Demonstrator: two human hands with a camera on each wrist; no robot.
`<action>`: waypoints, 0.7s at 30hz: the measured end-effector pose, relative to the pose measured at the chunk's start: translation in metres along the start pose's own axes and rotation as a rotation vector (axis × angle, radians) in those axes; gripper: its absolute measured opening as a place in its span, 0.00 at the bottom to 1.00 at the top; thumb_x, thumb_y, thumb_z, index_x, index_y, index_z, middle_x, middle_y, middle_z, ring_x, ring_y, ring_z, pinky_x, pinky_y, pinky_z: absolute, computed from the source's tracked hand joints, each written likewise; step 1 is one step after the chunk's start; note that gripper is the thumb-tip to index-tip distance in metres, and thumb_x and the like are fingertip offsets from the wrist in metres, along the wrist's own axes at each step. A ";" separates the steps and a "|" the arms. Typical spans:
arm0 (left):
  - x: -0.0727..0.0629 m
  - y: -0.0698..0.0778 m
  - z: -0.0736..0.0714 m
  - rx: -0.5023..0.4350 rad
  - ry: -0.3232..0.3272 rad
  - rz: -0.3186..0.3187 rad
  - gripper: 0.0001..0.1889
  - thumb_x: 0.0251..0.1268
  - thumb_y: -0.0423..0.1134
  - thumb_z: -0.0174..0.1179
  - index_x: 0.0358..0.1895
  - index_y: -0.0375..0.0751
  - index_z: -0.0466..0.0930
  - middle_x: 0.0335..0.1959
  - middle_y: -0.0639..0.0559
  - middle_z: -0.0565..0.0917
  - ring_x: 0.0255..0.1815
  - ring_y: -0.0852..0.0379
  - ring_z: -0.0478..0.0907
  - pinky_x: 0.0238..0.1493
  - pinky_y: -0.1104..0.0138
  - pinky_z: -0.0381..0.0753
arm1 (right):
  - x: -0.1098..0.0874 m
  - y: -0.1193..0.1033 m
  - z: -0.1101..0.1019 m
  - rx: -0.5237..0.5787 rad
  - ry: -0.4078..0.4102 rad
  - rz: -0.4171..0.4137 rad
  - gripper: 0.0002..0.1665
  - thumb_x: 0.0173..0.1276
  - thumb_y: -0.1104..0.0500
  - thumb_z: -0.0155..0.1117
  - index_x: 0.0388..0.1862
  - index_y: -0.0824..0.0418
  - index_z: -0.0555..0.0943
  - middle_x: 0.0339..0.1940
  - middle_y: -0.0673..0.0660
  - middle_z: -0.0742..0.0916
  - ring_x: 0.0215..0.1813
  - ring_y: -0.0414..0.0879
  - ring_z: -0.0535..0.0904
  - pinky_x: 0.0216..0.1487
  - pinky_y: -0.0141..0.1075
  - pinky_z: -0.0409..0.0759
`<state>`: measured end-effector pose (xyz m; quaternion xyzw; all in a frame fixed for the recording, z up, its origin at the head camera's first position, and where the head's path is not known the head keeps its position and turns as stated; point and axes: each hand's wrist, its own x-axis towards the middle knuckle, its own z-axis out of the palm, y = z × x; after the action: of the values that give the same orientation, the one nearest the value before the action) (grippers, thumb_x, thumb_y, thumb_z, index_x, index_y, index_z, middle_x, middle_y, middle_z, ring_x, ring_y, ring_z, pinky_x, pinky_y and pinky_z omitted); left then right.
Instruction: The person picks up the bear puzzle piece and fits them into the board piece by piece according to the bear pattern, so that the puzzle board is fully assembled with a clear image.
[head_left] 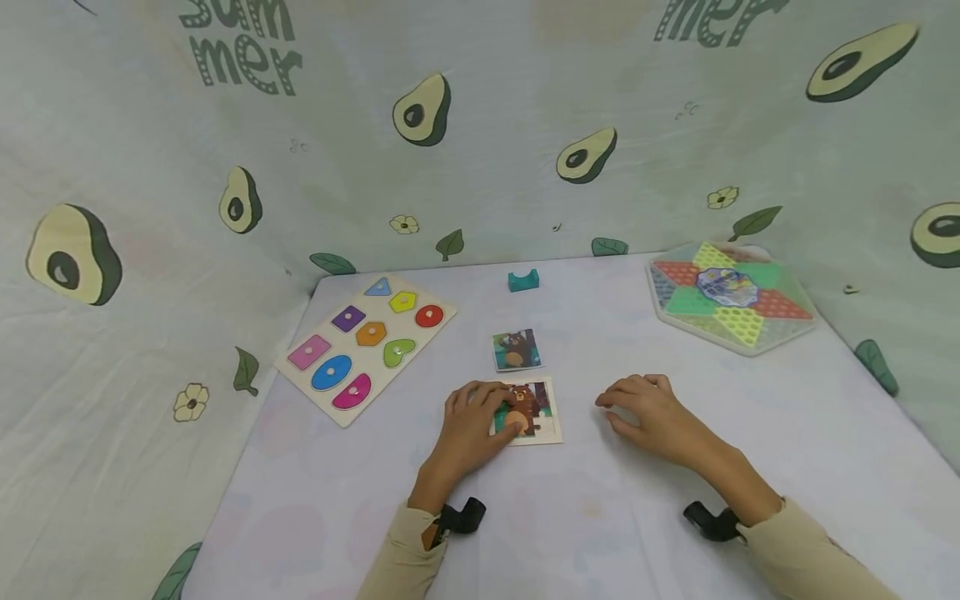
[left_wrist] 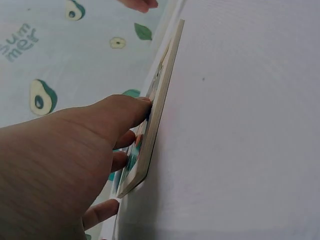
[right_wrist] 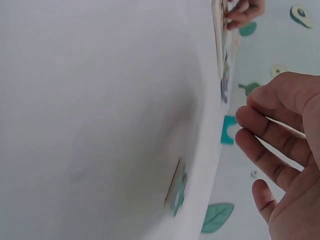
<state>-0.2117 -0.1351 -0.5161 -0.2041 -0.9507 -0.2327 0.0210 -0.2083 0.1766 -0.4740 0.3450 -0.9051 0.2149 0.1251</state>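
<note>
My left hand (head_left: 472, 425) rests on a small wooden bear jigsaw (head_left: 525, 408), its thumb and fingertips touching the picture. In the left wrist view, the thumb of the left hand (left_wrist: 100, 120) lies on the face of the jigsaw board (left_wrist: 157, 110), whose pale edge shows. To the right, my right hand (head_left: 660, 421) hovers over the table with loosely bent fingers and holds nothing. A small flat piece with a wooden edge (right_wrist: 176, 187) shows near the right hand (right_wrist: 285, 135) in the right wrist view; the head view does not show it.
Behind the jigsaw lies a square bear picture (head_left: 517, 349), and farther back a teal notched block (head_left: 523, 281). A wooden shape board (head_left: 405, 354) is at the left. A hexagonal star-patterned game board (head_left: 780, 333) lies at the back right. Avocado-print cloth (head_left: 510, 192) hangs behind the table.
</note>
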 end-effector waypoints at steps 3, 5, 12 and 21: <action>0.000 0.000 0.000 0.003 -0.009 -0.005 0.21 0.68 0.59 0.61 0.59 0.56 0.78 0.68 0.57 0.72 0.71 0.47 0.59 0.71 0.43 0.52 | -0.010 0.008 -0.007 -0.009 0.022 0.007 0.12 0.57 0.65 0.75 0.42 0.58 0.87 0.41 0.50 0.86 0.47 0.48 0.80 0.50 0.54 0.65; 0.000 0.000 0.000 0.007 -0.008 -0.005 0.22 0.68 0.59 0.61 0.59 0.55 0.77 0.67 0.57 0.72 0.71 0.46 0.60 0.70 0.42 0.52 | -0.016 0.013 -0.010 -0.014 0.027 0.018 0.13 0.56 0.65 0.75 0.42 0.58 0.87 0.42 0.50 0.86 0.47 0.49 0.80 0.49 0.54 0.65; -0.002 0.000 0.000 -0.001 -0.011 -0.007 0.23 0.68 0.59 0.62 0.60 0.55 0.77 0.67 0.56 0.72 0.71 0.46 0.59 0.70 0.42 0.52 | -0.030 0.022 -0.018 -0.018 -0.007 0.078 0.14 0.57 0.64 0.75 0.44 0.57 0.87 0.43 0.49 0.86 0.49 0.50 0.80 0.51 0.55 0.63; -0.001 -0.001 0.001 0.004 -0.009 -0.002 0.23 0.68 0.59 0.61 0.61 0.55 0.77 0.68 0.56 0.72 0.71 0.45 0.59 0.71 0.42 0.52 | -0.044 0.031 -0.029 -0.029 -0.079 0.162 0.19 0.56 0.58 0.78 0.48 0.57 0.87 0.47 0.52 0.85 0.53 0.54 0.78 0.53 0.58 0.62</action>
<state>-0.2110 -0.1353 -0.5178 -0.2043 -0.9514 -0.2298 0.0168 -0.1951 0.2357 -0.4746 0.2772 -0.9372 0.1973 0.0765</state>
